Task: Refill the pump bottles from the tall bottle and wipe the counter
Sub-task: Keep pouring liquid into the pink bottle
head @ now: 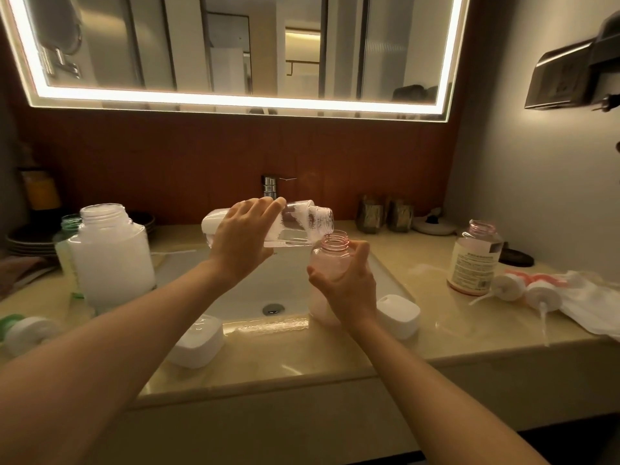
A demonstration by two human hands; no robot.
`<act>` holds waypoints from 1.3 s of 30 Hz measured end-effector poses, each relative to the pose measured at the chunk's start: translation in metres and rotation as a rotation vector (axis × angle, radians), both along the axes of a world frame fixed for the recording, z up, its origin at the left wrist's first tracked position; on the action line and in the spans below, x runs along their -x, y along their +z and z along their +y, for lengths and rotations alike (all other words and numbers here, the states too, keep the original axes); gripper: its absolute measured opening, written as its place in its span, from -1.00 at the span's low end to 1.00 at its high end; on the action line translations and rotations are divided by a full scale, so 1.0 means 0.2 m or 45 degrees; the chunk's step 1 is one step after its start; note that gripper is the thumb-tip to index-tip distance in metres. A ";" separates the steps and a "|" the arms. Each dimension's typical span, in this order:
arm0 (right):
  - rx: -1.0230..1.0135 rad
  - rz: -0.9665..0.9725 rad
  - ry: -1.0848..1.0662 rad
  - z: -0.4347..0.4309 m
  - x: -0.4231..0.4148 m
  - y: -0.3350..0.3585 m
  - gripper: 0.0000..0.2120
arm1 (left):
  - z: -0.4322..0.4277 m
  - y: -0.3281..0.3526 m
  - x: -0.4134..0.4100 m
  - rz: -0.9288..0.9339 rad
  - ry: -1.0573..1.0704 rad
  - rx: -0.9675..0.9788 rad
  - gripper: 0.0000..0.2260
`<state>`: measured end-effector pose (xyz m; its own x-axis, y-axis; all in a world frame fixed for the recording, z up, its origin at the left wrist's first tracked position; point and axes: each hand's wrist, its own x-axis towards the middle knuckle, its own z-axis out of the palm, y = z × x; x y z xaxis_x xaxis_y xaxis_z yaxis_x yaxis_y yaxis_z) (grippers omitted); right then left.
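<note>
My left hand (240, 241) grips a clear tall bottle (303, 223), tipped almost flat over the sink (245, 293), its open mouth pointing right. Just below that mouth, my right hand (345, 286) holds an uncapped pink pump bottle (330, 255) upright at the sink's right edge. A second uncapped pink bottle (474, 258) with a label stands on the counter (436, 330) to the right. Two pump heads (526, 290) lie beside it. A large open bottle of white liquid (112, 253) stands at the left.
Two white caps (198, 342) (399, 315) lie on the counter's front by the sink. A white cloth (593, 303) lies at the far right. A greenish bottle (67, 243), a green-topped pump head (27, 332) and stacked plates (27, 241) sit at the left. The tap (270, 186) stands behind the sink.
</note>
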<state>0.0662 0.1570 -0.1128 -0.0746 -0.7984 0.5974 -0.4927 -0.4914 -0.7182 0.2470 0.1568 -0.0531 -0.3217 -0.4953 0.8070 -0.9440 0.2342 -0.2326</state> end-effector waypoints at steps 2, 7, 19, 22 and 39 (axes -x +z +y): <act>-0.006 0.012 0.001 0.00 0.00 0.00 -0.26 | 0.00 0.00 0.00 -0.008 0.003 0.011 -0.23; -0.011 0.034 -0.004 0.00 0.00 0.00 -0.26 | 0.00 0.02 0.00 -0.020 -0.002 0.040 -0.24; -0.030 0.071 -0.007 0.00 0.01 -0.01 -0.24 | -0.02 0.03 -0.01 -0.057 -0.017 0.082 -0.28; -0.026 0.077 -0.013 0.00 0.01 -0.01 -0.23 | -0.02 0.04 -0.02 -0.070 -0.024 0.088 -0.29; -0.044 0.105 -0.021 0.00 0.01 -0.01 -0.22 | -0.03 0.04 -0.02 -0.118 0.024 0.103 -0.29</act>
